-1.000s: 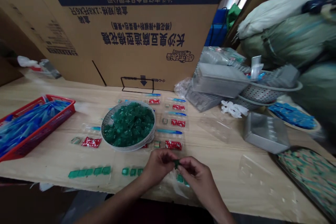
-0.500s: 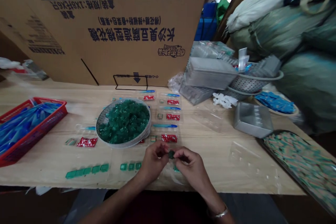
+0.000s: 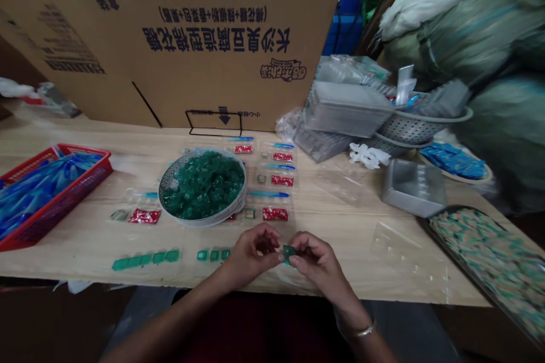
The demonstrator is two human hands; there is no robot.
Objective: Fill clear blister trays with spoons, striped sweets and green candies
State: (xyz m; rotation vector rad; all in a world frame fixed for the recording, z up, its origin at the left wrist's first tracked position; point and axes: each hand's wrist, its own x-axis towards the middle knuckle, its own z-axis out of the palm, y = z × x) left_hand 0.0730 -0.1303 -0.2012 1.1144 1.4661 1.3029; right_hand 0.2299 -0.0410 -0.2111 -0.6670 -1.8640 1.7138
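A small translucent green cube (image 3: 288,252), like a jelly candy, is pinched between the thumb and fingers of my right hand (image 3: 317,264). My left hand (image 3: 251,255) is close beside it, thumb and forefinger apart and curved, the thumb tip near the cube. To the left, a row of green cubes (image 3: 146,260) sits along the table's near edge, and a shorter row (image 3: 213,254) runs up to my left hand, which hides its end. Beyond my hands stands a round perforated bowl (image 3: 200,221) heaped with green pieces (image 3: 204,184).
Clear trays with red packets (image 3: 275,214) and blue sticks (image 3: 269,194) lie behind the bowl. A red basket (image 3: 85,187) of blue items stands left. At right are stacked plastic trays (image 3: 347,108), an upright container (image 3: 413,190) and a platter of striped pieces (image 3: 485,255). A cardboard box (image 3: 204,85) stands behind.
The cube was between the fingertips of both hands; now my right hand holds it and my left fingers have opened from it. The camera view has shifted slightly.
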